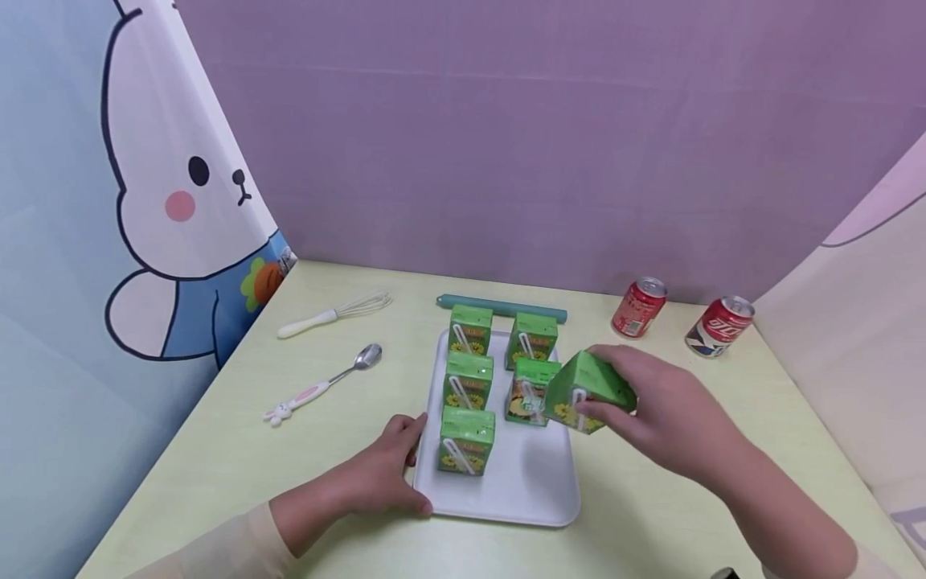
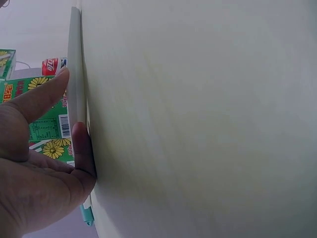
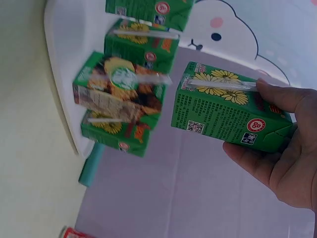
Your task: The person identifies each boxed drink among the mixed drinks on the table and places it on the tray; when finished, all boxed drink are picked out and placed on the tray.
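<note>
My right hand (image 1: 669, 410) grips a green juice box (image 1: 586, 386) by its sides, thumb and fingers on opposite faces. The box is tilted in the air over the right side of a white tray (image 1: 517, 490). In the right wrist view, yellow flowers and a wrapped straw show on the held box (image 3: 223, 106). My left hand (image 1: 383, 470) holds the tray's left edge near its front corner; the left wrist view shows the thumb and bent fingers against the rim (image 2: 76, 59). Several juice boxes stand on the tray in two columns, among them a front-left one (image 1: 466, 442) and one with a different print (image 1: 530, 394).
Behind the tray lies a teal stick (image 1: 502, 308). Two red cans, one at the back (image 1: 639, 307) and one farther right (image 1: 719, 326), stand on the pale table (image 1: 347, 450). To the left lie a whisk (image 1: 335, 314) and a spoon (image 1: 323, 386) with a rabbit handle.
</note>
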The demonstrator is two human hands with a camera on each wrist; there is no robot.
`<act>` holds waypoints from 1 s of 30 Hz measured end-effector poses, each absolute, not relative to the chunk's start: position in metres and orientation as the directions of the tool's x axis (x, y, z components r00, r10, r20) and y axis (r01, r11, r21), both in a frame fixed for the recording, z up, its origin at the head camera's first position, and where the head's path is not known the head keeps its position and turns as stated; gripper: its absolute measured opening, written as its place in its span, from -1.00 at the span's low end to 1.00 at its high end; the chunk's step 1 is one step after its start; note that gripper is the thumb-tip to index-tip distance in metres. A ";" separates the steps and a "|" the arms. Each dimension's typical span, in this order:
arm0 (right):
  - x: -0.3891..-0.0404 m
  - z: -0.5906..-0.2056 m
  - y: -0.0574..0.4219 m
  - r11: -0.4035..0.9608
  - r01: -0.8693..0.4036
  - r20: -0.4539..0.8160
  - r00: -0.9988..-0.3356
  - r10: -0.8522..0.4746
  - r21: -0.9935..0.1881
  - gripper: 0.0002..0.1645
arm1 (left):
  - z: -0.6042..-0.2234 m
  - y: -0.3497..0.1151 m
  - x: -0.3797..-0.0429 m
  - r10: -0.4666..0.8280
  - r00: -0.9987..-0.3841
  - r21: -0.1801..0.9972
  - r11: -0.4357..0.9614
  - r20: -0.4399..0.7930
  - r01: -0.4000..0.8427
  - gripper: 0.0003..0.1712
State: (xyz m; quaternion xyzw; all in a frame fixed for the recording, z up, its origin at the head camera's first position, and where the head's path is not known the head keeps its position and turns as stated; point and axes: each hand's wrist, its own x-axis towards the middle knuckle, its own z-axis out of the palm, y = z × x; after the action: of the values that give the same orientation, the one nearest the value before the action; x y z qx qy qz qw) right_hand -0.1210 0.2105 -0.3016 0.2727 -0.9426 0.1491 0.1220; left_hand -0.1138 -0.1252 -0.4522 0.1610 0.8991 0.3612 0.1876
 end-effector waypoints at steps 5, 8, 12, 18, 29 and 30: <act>-0.119 -0.318 0.198 0.809 -0.548 0.232 -0.832 -0.504 -0.210 -0.37 | -0.452 -0.125 -0.114 0.424 -0.877 0.706 0.691 -0.225 0.153 0.41; -0.120 -0.331 0.192 0.815 -0.542 0.195 -0.838 -0.509 -0.205 -0.32 | -0.451 -0.125 -0.114 0.424 -0.877 0.710 0.688 -0.226 0.150 0.42; -0.120 -0.349 0.185 0.816 -0.540 0.158 -0.841 -0.517 -0.207 -0.31 | -0.451 -0.125 -0.114 0.424 -0.876 0.714 0.685 -0.228 0.146 0.43; -0.121 -0.371 0.176 0.824 -0.524 0.087 -0.851 -0.518 -0.217 -0.30 | -0.451 -0.125 -0.115 0.425 -0.876 0.711 0.687 -0.229 0.147 0.43; -0.126 -0.389 0.173 0.822 -0.517 0.038 -0.851 -0.524 -0.237 -0.29 | -0.452 -0.125 -0.115 0.427 -0.875 0.712 0.687 -0.230 0.148 0.43; -0.127 -0.389 0.173 0.818 -0.521 0.032 -0.847 -0.530 -0.243 -0.29 | -0.452 -0.125 -0.115 0.427 -0.875 0.711 0.688 -0.230 0.149 0.43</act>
State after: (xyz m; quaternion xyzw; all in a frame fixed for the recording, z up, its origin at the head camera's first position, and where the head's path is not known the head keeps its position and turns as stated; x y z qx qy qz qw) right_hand -0.1271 0.1730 -0.3889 0.2756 -0.9533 0.1219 -0.0184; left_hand -0.1149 -0.1253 -0.4523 0.1601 0.8982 0.3613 0.1923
